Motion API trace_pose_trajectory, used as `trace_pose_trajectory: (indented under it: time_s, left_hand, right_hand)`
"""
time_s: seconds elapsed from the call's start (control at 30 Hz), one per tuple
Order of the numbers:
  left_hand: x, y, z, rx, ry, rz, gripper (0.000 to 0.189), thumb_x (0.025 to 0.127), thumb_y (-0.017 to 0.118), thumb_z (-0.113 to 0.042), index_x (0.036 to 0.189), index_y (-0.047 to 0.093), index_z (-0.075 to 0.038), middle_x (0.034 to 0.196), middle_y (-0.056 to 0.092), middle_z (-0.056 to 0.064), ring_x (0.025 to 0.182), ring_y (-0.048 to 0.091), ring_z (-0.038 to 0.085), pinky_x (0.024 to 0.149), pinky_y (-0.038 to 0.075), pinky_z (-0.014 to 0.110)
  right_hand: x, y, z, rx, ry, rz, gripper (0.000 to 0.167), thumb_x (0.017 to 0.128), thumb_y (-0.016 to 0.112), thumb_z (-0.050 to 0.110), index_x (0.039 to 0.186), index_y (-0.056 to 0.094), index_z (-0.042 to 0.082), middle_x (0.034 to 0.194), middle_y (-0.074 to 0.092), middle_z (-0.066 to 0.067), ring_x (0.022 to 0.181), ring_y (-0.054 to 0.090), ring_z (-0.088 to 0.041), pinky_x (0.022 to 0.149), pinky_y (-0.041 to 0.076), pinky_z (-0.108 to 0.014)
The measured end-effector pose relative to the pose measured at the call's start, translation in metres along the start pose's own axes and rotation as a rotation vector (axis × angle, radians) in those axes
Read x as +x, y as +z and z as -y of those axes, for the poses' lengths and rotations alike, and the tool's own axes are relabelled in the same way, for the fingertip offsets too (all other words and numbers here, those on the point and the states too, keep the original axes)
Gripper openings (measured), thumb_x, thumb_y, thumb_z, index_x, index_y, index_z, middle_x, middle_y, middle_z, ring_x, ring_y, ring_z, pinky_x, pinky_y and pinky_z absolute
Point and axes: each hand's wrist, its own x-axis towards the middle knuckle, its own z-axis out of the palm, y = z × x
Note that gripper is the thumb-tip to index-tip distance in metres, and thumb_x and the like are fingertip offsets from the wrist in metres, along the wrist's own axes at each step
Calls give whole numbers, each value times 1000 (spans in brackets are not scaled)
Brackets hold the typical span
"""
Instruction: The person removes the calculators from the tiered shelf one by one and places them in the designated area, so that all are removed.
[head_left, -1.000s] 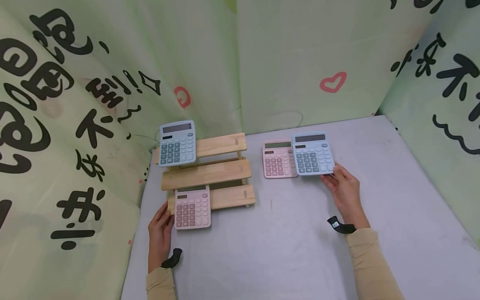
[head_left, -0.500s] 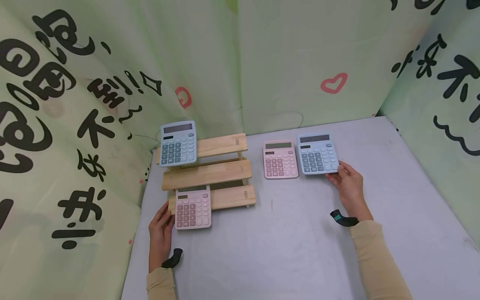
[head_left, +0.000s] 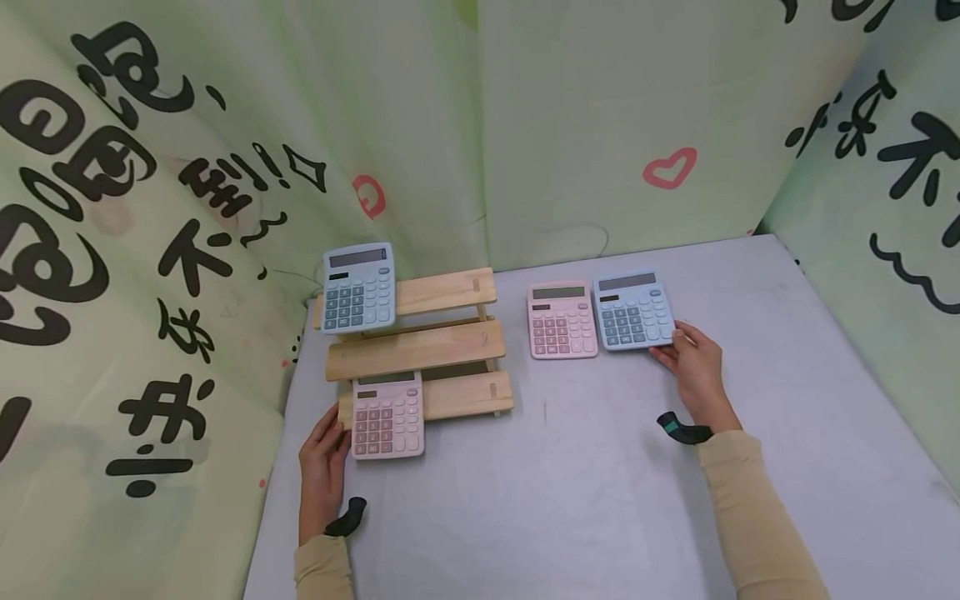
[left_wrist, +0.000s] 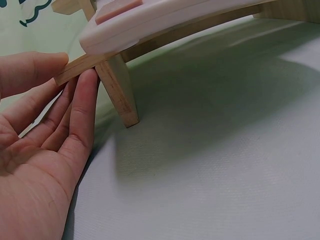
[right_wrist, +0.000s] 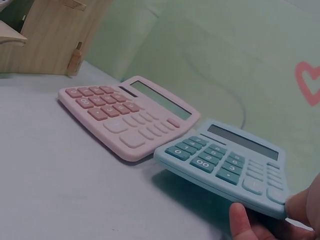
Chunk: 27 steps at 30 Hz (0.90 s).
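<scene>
A blue calculator (head_left: 633, 310) is pinched at its near right corner by my right hand (head_left: 694, 372). In the right wrist view the near edge of that blue calculator (right_wrist: 225, 167) is raised off the table, thumb above and fingers beneath. Just left of it lies a pink calculator (head_left: 562, 320). My left hand (head_left: 323, 467) pinches the left end of the lowest slat of a wooden rack (head_left: 416, 350), thumb on top and fingers below in the left wrist view. Another pink calculator (head_left: 388, 417) leans on that lowest slat, and another blue calculator (head_left: 359, 287) stands on the top one.
A pale cloth-covered table (head_left: 540, 500) lies under everything. Green curtains (head_left: 562, 125) with black writing and red hearts enclose the back and both sides. The rack's wooden leg (left_wrist: 119, 92) stands on the cloth beside my left fingers.
My right hand has shifted the blue calculator rightward, off its overlap with the pink one, then slightly back left. The left hand has stayed on the rack.
</scene>
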Motion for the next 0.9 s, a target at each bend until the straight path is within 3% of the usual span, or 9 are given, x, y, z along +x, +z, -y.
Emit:
trace_pose_trajectory:
  time_s: [0.13,0.43,0.63,0.9]
  left_hand:
    - [1,0,0,-8,-12,-6,53,108,55,-13,160,41,-10,154,45,-2,129,55,6,103,52,17]
    - [0,0,0,-10,-7,-4,52,109,55,-13,159,43,-11,162,40,2,134,55,6,105,51,17]
    - [0,-1,1,6,-11,-15,51,109,53,-14,159,43,-13,164,38,3,135,53,7,105,51,17]
    - [0,-2,2,2,9,6,53,109,54,-13,160,41,-10,163,39,3,133,55,5,105,51,18]
  right_hand:
    - [3,2,-1,-26,12,-16,54,114,38,24,165,27,9,158,41,-16,106,62,-5,91,58,-18]
    - [9,5,-4,-98,39,-47,54,114,35,25,166,27,12,163,37,-17,107,61,-5,90,58,-16]
    - [12,9,-5,-203,-6,-94,52,114,32,23,164,30,8,166,35,-18,114,58,-8,86,58,-15]
    - [14,14,-8,-344,-77,-177,49,115,33,21,160,37,4,150,44,-14,102,56,-1,85,57,-13]
